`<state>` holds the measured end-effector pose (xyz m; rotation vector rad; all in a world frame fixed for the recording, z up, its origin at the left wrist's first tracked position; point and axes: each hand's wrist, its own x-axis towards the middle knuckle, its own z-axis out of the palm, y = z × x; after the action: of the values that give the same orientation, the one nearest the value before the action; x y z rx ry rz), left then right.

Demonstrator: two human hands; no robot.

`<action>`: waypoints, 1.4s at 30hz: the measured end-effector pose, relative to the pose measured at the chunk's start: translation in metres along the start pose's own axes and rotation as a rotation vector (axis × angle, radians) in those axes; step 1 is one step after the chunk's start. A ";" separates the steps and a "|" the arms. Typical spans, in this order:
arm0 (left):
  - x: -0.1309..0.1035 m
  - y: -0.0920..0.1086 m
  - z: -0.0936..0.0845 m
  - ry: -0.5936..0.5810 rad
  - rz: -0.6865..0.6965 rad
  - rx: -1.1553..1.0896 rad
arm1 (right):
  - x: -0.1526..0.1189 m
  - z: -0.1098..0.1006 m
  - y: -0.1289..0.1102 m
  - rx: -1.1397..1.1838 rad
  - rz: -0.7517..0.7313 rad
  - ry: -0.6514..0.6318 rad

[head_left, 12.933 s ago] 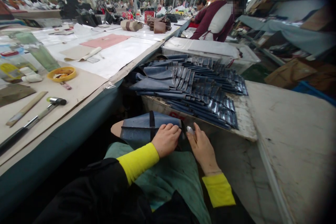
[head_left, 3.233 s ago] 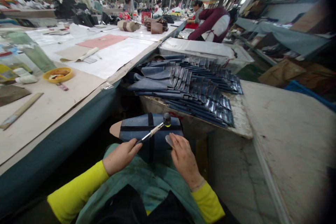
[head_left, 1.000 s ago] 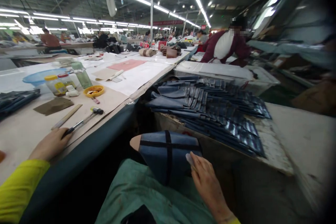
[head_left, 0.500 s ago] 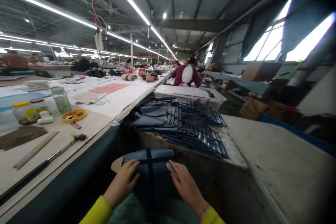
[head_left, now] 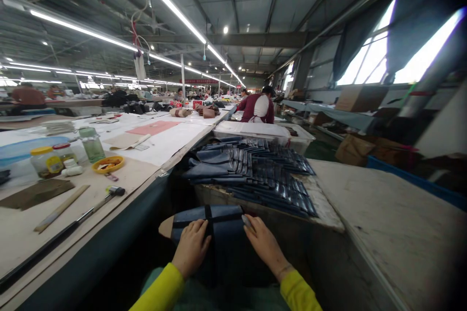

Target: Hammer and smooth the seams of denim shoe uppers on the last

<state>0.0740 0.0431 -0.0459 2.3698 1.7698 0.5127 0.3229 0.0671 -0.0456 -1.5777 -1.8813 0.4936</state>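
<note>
While the left hand (head_left: 191,248) lies over the blue piece (head_left: 226,213) near the crossing of its black bands, the right hand (head_left: 265,245) pinches a small pale tool (head_left: 248,223) against its right end. I cannot tell whether the left fingers grip or merely rest. The piece sits over the person's lap, just beside the bench (head_left: 144,177), with its tan tip (head_left: 166,227) pointing left. Close behind it lies a heap of overlapping blue pieces (head_left: 255,170). To the left, a hammer (head_left: 116,191) lies on the bench near the edge, next to a wooden stick (head_left: 62,208); a yellow dish (head_left: 108,165) and a green bottle (head_left: 92,145) stand farther back. Beyond the heap, someone in maroon sleeves (head_left: 248,105) bends forward, back towards us.
</note>
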 end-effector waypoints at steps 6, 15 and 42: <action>0.011 0.005 0.004 0.069 0.011 0.077 | 0.020 -0.001 0.009 0.096 0.104 -0.052; 0.018 0.012 0.017 0.065 0.056 0.100 | 0.050 0.004 0.020 0.238 0.247 -0.146; -0.018 -0.074 -0.047 0.443 -0.148 -0.432 | 0.074 -0.037 -0.155 0.090 -0.587 0.072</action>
<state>-0.0142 0.0441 -0.0284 1.9116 1.7403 1.3254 0.2272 0.1021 0.0974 -0.9036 -2.1080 0.2491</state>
